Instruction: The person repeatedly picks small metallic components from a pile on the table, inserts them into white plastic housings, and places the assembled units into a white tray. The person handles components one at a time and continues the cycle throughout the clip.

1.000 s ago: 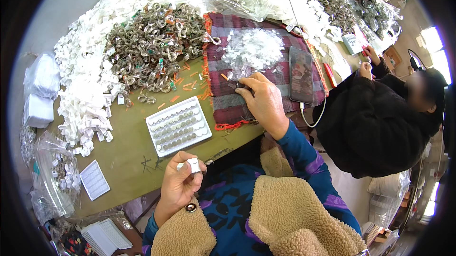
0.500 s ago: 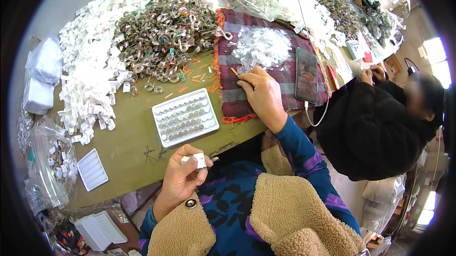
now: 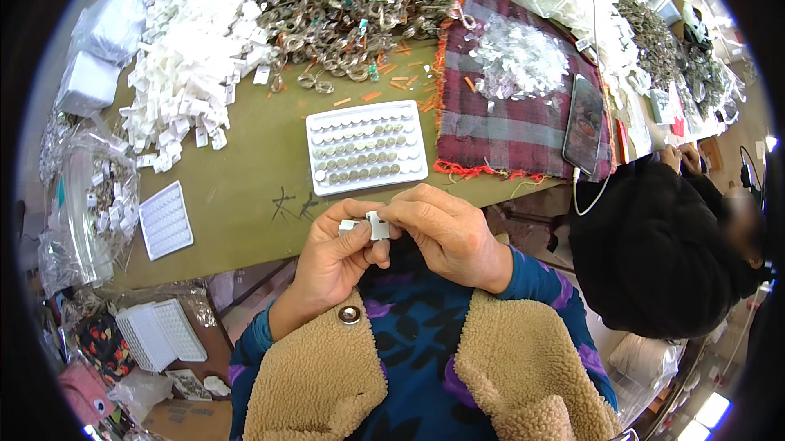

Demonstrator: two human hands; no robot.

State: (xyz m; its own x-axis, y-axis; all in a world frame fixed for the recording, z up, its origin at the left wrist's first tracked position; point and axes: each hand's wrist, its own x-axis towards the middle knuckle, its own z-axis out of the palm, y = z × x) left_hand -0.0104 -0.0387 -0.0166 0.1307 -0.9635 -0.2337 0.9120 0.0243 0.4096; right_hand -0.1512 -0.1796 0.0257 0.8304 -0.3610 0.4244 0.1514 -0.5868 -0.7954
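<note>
My left hand [image 3: 327,267] pinches a small white plastic casing [image 3: 378,227] between thumb and fingers, just in front of the table edge. A second white block [image 3: 347,227] pokes out between its fingers. Against the casing's right side, the thumb and fingertips of my right hand [image 3: 455,236] are pressed together; anything tiny between them is hidden. Beyond my hands a white tray [image 3: 372,188] holds rows of round, silvery button cells. A plaid cloth [image 3: 491,142] to its right carries a heap of clear plastic flakes [image 3: 519,56].
Heaps of white casings [image 3: 184,85] and looped clear-and-brown strips [image 3: 352,11] cover the back, with orange slips scattered near. A cabled phone [image 3: 583,118] lies on the cloth. At left are an empty white tray [image 3: 166,220] and plastic bags [image 3: 86,212]. A person in black [image 3: 654,253] sits at right.
My right hand has come back from the flakes on the cloth to the casing in my left hand. The view has shifted, so the table things appear farther right.
</note>
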